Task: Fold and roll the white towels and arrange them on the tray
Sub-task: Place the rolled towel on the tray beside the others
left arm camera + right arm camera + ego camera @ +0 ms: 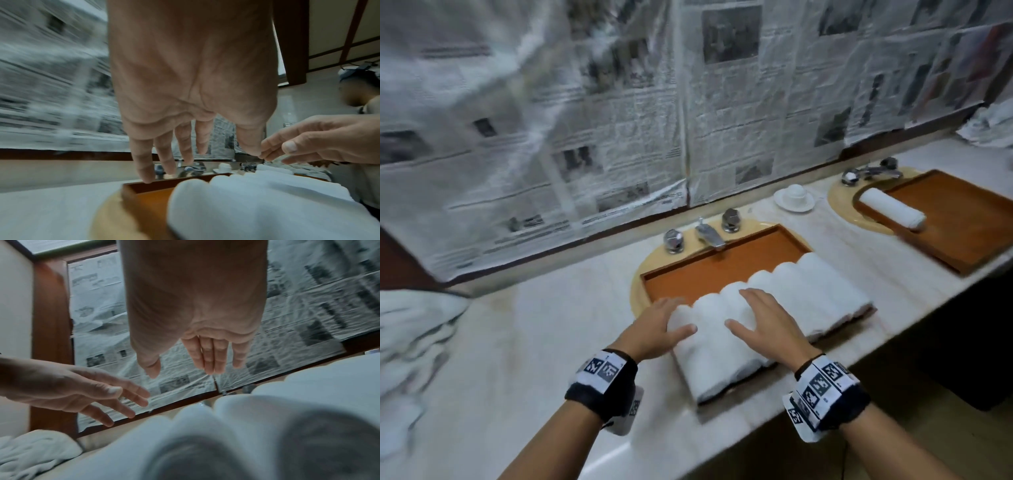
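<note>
Backdrop: newspaper sheets cover the wall behind a pale marble worktop with two basins.
Rolled towels: a row of white rolls lies side by side along the near edge of the near tray; rolls touch one another; the nearest ends overhang the tray's front rim.
Near tray: brown wood, set over the near basin; far half bare.
Left hand: fingers spread and straight, poised at the left end of the row; grip not closed on anything. Left wrist view shows the palm above the towels; contact cannot be told.
Right hand: fingers extended, palm down over the middle rolls; grip likewise slack, holding nothing.
Second tray: over the far basin, right; one rolled towel lies at its left edge.
Unfolded towels: heaped on the worktop, far left.
Taps: chrome, behind the near tray.
Small white dish: between the basins.
</note>
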### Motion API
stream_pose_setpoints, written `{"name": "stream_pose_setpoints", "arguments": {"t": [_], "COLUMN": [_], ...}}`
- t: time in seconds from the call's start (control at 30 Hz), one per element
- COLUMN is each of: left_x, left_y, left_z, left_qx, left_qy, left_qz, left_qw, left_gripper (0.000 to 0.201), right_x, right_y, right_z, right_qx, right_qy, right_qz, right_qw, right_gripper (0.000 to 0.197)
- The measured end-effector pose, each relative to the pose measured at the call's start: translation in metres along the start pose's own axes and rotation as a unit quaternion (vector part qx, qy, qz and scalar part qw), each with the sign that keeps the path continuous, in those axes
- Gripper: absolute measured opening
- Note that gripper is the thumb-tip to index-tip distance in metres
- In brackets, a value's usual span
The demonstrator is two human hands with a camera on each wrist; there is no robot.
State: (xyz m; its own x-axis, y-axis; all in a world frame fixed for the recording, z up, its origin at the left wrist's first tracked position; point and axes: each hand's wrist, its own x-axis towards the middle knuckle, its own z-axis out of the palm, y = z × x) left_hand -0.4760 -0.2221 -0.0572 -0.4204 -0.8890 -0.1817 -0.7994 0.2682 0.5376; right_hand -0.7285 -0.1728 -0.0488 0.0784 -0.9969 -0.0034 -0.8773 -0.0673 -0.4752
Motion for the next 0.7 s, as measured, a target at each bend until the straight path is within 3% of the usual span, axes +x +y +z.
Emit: {"name": "stream_pose_setpoints", "arguments": {"t": [0.33, 0.7], "left_x": [-0.195, -0.291], "left_y": [-0.125, -0.207], "left_z": [-0.033, -0.049], "left_qx": [-0.004, -0.034], "left_qy": [0.075, 0.136], "left_qz": [-0.153, -0.256], "left_qw": [0.985, 0.956], "left_gripper": [0.073, 0.07], "right_x": [-0.03, -0.012], "right_y": [-0.167, -0.275], "right_z": [0.098, 0.167], "right_qx": [-0.011, -0.053], "right_qy": [-0.08, -0.157], "right_qz": [-0.128, -0.238], "right_qw": [0.988, 0.957], "right_gripper": [0.072, 0.076]}}
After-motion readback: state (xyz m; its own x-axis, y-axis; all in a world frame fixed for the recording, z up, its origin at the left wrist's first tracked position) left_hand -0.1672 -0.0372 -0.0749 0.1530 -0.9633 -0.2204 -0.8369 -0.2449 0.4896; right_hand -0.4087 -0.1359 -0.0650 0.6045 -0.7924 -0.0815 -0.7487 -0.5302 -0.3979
